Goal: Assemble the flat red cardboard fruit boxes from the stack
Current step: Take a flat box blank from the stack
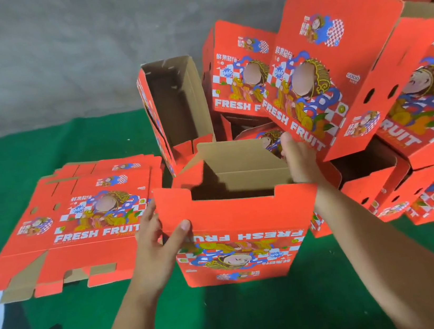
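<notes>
Two hands are showing: the left hand (156,244) and the right hand (299,160), one at each side of the one half-formed box (236,233). Left of that box, one stack of flat boxes (79,218) is lying; how many sheets it is holding cannot be told. Behind that box, one open box (174,103) is standing. To its right, a pile of assembled boxes (368,103) is leaning, at least five showing.

Bright even light, warped edges.
</notes>
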